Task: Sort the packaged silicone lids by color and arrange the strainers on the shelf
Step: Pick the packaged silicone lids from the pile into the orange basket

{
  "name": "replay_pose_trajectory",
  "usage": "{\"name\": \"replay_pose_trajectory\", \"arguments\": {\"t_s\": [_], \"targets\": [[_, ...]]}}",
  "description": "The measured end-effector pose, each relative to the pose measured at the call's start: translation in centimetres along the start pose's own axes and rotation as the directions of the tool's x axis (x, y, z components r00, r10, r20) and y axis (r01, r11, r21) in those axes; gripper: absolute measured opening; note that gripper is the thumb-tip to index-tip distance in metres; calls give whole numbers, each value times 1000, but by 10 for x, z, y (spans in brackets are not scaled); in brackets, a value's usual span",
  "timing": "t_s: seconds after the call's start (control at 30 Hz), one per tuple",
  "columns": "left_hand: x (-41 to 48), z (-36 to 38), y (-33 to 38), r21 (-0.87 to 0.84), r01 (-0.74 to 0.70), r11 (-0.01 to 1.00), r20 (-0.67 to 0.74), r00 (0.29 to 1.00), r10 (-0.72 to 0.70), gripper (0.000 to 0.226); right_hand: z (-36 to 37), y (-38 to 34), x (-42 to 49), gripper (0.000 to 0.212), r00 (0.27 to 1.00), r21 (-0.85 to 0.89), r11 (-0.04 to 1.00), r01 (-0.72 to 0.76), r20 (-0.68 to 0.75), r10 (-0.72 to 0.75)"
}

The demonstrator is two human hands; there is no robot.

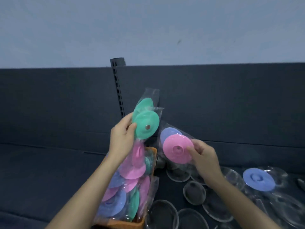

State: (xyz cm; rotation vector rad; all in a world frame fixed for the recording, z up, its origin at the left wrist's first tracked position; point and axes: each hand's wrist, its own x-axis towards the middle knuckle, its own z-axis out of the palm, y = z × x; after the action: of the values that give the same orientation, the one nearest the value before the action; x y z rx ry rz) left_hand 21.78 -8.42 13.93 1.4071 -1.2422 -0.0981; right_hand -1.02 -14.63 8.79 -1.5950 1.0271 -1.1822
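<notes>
While the left grip (123, 134), a bare hand, pinches two bagged green lids (146, 124) at their edge between thumb and curled fingers, the right grip (203, 156) pinches a bagged pink lid (177, 149) with one blue lid (168, 133) behind it. Both pairs are held up above a dark shelf (49, 171). These lids look light, thin and floppy, and their clear wrappers probably slide, so a firm pinch at the rim through the plastic seems safest. An orange basket (152, 152) below the left grip holds a jumble of pink, blue and green lids, too overlapped to count. One lone blue lid (258, 179) lies on the shelf at right, near the strainers (194, 192). Three dark mesh bowls show plainly; other wrapped ones are too blurred to count.
</notes>
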Motion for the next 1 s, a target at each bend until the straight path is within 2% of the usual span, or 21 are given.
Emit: {"name": "replay_pose_trajectory", "arguments": {"t_s": [0.07, 0.17, 0.23, 0.3, 0.4, 0.5, 0.57, 0.63, 0.77, 0.83, 0.9, 0.97, 1.0], "targets": [[3, -14, -9, 152, -92, 984, 17, 996, 90, 40, 14, 0, 3, 26, 1000, -3, 1000, 1, -7, -1], [0, -27, -24, 326, -210, 922, 148, 974, 170, 54, 29, -1, 7, 24, 1000, -10, 1000, -13, -25, 13], [-4, -30, -36, 470, -282, 836, 244, 952, 184, 64, 36, -2, 9, 23, 999, -19, 1000, -21, -25, 20], [-10, -29, -50, 566, -313, 763, 334, 933, 134, 70, 41, -2, 9, 23, 999, -25, 999, -25, -24, 25], [-23, -29, -68, 615, -273, 740, 404, 915, 2, 65, 43, 3, 8, 22, 999, -37, 999, -20, -26, 19], [-40, -27, -89, 650, -295, 700, 488, 868, -87, 61, 45, 7, 7, 20, 999, -45, 999, -11, -35, 10], [-53, -22, -97, 601, -202, 773, 513, 839, -180, 54, 47, 8, 8, 20, 999, -43, 999, -7, -51, 4], [-61, -18, -100, 545, -124, 829, 504, 838, -206, 50, 50, 8, 11, 22, 998, -55, 998, 8, -59, -11], [-66, -20, -95, 451, -150, 880, 570, 807, -154, 64, 62, 4, 14, 27, 988, -183, 975, 124, -69, -138], [-67, -25, -90, 391, -150, 908, 507, 858, -76, 63, 70, 4, 16, 25, 961, -228, 953, 202, -139, -237], [-66, -31, -90, 380, -130, 916, 329, 944, -3, 53, 79, 4, 18, 25, 931, -252, 934, 253, -200, -306], [-61, -40, -95, 386, -24, 922, 210, 976, -63, 47, 87, 4, 21, 24, 915, -296, 906, 304, -173, -363], [-59, -45, -99, 406, 38, 913, 218, 966, -137, 50, 91, 6, 21, 23, 912, -331, 883, 331, -129, -390]]}}
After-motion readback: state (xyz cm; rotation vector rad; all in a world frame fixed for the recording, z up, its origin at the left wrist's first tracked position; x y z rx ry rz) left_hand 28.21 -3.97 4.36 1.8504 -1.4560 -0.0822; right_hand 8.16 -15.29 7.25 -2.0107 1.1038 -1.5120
